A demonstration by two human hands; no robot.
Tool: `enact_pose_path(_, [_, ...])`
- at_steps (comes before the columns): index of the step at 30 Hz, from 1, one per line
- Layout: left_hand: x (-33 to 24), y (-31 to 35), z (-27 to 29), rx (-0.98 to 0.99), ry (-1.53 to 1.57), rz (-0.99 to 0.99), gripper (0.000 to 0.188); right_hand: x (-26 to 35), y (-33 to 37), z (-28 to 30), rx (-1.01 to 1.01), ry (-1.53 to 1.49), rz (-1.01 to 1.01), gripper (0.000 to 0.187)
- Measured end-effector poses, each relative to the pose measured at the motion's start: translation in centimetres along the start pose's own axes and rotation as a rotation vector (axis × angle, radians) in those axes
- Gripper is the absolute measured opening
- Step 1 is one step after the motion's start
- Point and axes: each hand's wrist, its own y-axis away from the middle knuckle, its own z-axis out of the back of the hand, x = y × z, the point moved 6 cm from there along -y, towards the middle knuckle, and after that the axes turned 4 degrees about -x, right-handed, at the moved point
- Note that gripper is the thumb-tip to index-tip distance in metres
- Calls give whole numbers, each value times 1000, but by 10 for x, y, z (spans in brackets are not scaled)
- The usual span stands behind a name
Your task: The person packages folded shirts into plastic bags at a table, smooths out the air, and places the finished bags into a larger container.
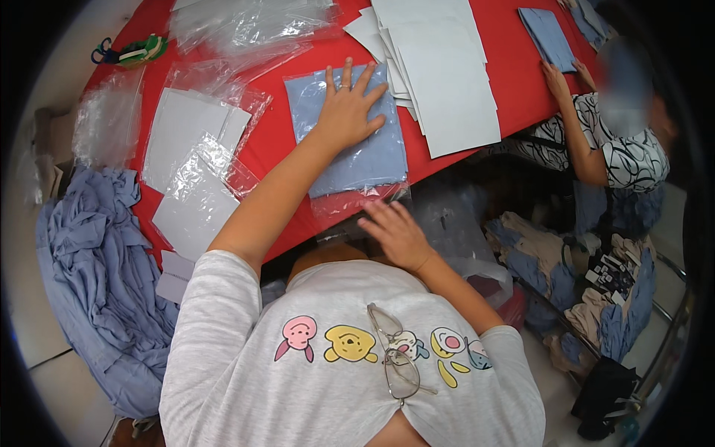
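Note:
A folded blue garment (357,160) lies in a clear plastic bag on the red table (287,212), near its front edge. My left hand (350,108) rests flat on the upper part of the bag, fingers spread. Just off the table edge, beside the bag's lower end (350,203), my right hand (396,232) is raised with fingers apart and nothing visible in it. Whether its fingertips touch the plastic I cannot tell.
White card sheets (439,74) are stacked right of the bag. Clear bags (253,26) and bagged white sheets (197,134) lie left, near scissors (103,51). Blue cloth (97,283) hangs at the left. A co-worker (596,141) holds a folded blue garment (547,37). Clothes (547,253) are piled right.

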Motion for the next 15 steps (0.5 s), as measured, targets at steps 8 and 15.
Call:
enact_pose_path(8, [-13, 3, -13, -225, 94, -60, 76, -85, 24, 30, 21, 295, 37, 69])
enact_pose_path(15, [-33, 187, 26, 214, 415, -200, 102, -83, -16, 13, 133, 306, 326, 67])
